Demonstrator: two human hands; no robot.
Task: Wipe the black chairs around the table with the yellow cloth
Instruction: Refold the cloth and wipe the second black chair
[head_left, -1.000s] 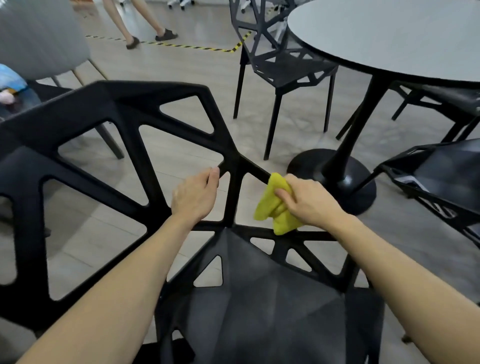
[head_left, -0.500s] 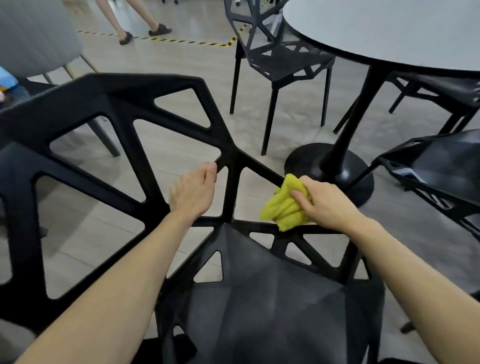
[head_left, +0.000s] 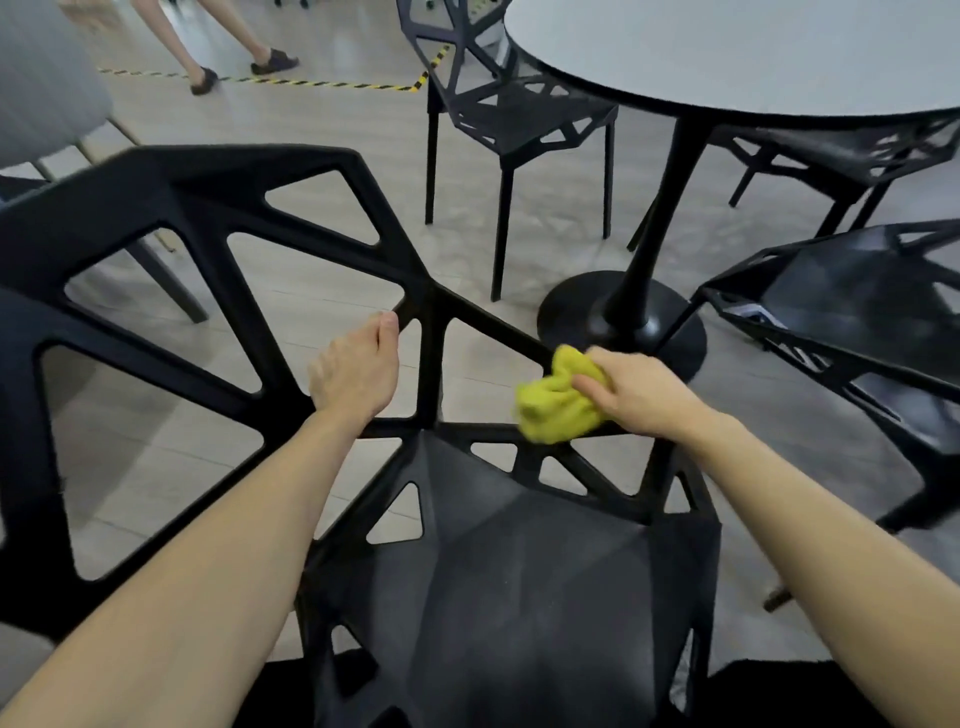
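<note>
The near black chair (head_left: 218, 228) fills the lower and left part of the frame, its open lattice back sweeping from the left edge toward the centre and its dark seat spreading across the bottom middle. The round desk (head_left: 753, 57) takes the upper right, its pale top standing on a black pedestal whose base sits on the floor at centre right. Three more black chairs stand round it: one at upper centre (head_left: 519, 119), one tucked under the desk at the far right (head_left: 841, 150), and one at the right edge (head_left: 852, 312).

A grey chair back (head_left: 41, 83) shows at upper left, and a walking person's legs (head_left: 208, 41) cross a yellow-and-black floor tape along the top.

The left hand (head_left: 356, 371) at centre grips a strut of the near chair's back, fingers curled behind it. The right hand (head_left: 631, 392), just right of centre, clutches the bunched yellow cloth (head_left: 556, 402) and presses it against the chair's rail where back meets seat.
</note>
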